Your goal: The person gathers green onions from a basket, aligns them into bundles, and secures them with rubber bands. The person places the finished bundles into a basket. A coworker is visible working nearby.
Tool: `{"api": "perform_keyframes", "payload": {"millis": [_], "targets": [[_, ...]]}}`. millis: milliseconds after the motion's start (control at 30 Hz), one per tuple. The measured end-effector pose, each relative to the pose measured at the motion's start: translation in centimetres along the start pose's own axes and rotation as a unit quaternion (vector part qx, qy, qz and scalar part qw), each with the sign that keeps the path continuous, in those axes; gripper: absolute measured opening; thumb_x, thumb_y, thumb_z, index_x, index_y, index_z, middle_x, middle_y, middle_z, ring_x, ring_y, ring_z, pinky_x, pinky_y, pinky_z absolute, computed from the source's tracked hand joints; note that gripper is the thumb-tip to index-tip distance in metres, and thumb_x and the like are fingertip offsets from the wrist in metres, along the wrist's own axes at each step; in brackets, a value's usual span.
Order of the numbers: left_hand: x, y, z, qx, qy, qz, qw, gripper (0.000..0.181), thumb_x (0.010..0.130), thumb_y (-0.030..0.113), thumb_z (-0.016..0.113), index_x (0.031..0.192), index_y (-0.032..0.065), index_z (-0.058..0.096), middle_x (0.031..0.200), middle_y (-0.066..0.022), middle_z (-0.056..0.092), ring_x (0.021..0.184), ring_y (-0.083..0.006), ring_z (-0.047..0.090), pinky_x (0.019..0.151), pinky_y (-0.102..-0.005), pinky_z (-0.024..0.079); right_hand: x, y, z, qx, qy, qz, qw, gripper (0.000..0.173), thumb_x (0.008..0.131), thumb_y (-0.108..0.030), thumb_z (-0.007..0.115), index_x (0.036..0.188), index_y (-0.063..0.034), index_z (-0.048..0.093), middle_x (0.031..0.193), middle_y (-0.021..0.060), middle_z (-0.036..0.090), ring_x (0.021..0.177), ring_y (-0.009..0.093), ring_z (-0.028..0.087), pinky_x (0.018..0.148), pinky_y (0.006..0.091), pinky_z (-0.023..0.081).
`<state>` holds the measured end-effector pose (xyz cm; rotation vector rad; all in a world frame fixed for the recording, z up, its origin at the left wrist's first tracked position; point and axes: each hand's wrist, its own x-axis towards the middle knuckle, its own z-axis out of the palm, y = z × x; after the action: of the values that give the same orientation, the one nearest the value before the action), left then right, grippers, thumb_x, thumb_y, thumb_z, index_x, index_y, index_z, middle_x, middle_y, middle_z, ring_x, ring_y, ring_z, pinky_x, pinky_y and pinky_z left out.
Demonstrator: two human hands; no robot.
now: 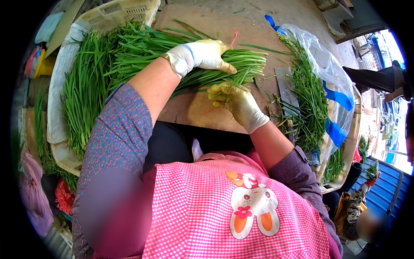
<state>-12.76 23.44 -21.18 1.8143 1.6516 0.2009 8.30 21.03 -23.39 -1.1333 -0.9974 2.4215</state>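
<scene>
My left hand (210,55), in a stained white glove, grips a bundle of garlic chives (148,55) from above, its thumb on the near side. The pale cut ends (255,61) point right, and the green leaves spread left. A thin red tie (235,37) sticks up beside the left fingers. Just below the cut ends is my right hand (234,102), also gloved, with its fingers curled close to some stray blades. Whether it pinches any of them is unclear. Under the bundle lies a wooden board (207,111).
Left of the board, more chives fill a plastic crate (66,155) lined with white sacking. On the right, loose trimmings (307,100) lie beside a flat metal blade (286,87) and a clear plastic bag (339,77). Another person (359,200) is at the lower right.
</scene>
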Motion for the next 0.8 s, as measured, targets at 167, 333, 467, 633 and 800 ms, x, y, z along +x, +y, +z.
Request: {"api": "perform_keyframes", "payload": {"millis": [167, 333, 467, 633, 800], "targets": [[-0.2, 0.3, 0.6, 0.052, 0.030, -0.013, 0.998, 0.106, 0.069, 0.065, 0.075, 0.147, 0.0016, 0.039, 0.140, -0.0246, 0.049, 0.132, -0.0367, 0.046, 0.110, -0.0400, 0.038, -0.8, -1.4, -3.3, -0.059, -0.011, 0.011, 0.998, 0.033, 0.103, -0.028, 0.048, 0.107, -0.0011, 0.067, 0.065, -0.0030, 0.047, 0.051, 0.008, 0.040, 0.048, 0.0227, 0.036], [-1.0, 2.0, 1.1, 0.120, 0.050, -0.031, 0.991, 0.107, 0.062, 0.049, 0.083, 0.147, 0.0030, 0.037, 0.140, -0.0217, 0.050, 0.131, -0.0354, 0.047, 0.110, -0.0402, 0.039, -2.5, -3.9, -4.2, -0.137, -0.026, 0.001, 0.990, 0.042, 0.105, -0.037, 0.045, 0.108, -0.0012, 0.066, 0.058, -0.0086, 0.028, 0.047, 0.006, 0.026, 0.044, 0.0224, 0.023], [-1.0, 2.6, 1.0, 0.125, 0.045, -0.049, 0.990, 0.101, 0.064, 0.042, 0.082, 0.147, 0.0046, 0.037, 0.139, -0.0198, 0.051, 0.129, -0.0348, 0.049, 0.109, -0.0403, 0.040, -4.0, -6.6, -7.0, -0.179, -0.004, -0.006, 0.984, 0.034, 0.103, -0.029, 0.050, 0.103, 0.0012, 0.066, 0.055, -0.0085, 0.036, 0.044, 0.005, 0.030, 0.042, 0.0219, 0.025], [-0.6, 2.4, 1.4, 0.146, 0.049, -0.051, 0.987, 0.098, 0.067, 0.040, 0.079, 0.148, 0.0060, 0.037, 0.141, -0.0195, 0.049, 0.131, -0.0351, 0.047, 0.109, -0.0401, 0.039, -6.8, -10.6, -12.7, -0.215, 0.010, -0.007, 0.977, 0.032, 0.102, -0.026, 0.051, 0.098, 0.0016, 0.067, 0.054, -0.0082, 0.040, 0.043, 0.004, 0.032, 0.039, 0.0217, 0.024], [-0.6, 2.3, 1.4, 0.142, 0.061, -0.042, 0.987, 0.096, 0.068, 0.038, 0.080, 0.148, 0.0056, 0.037, 0.141, -0.0198, 0.049, 0.132, -0.0354, 0.046, 0.110, -0.0400, 0.039, -10.1, -13.7, -19.6, -0.276, 0.128, -0.046, 0.951, 0.031, 0.100, -0.028, 0.053, 0.102, -0.0010, 0.068, 0.056, -0.0056, 0.042, 0.045, 0.007, 0.037, 0.042, 0.0240, 0.032]]}}
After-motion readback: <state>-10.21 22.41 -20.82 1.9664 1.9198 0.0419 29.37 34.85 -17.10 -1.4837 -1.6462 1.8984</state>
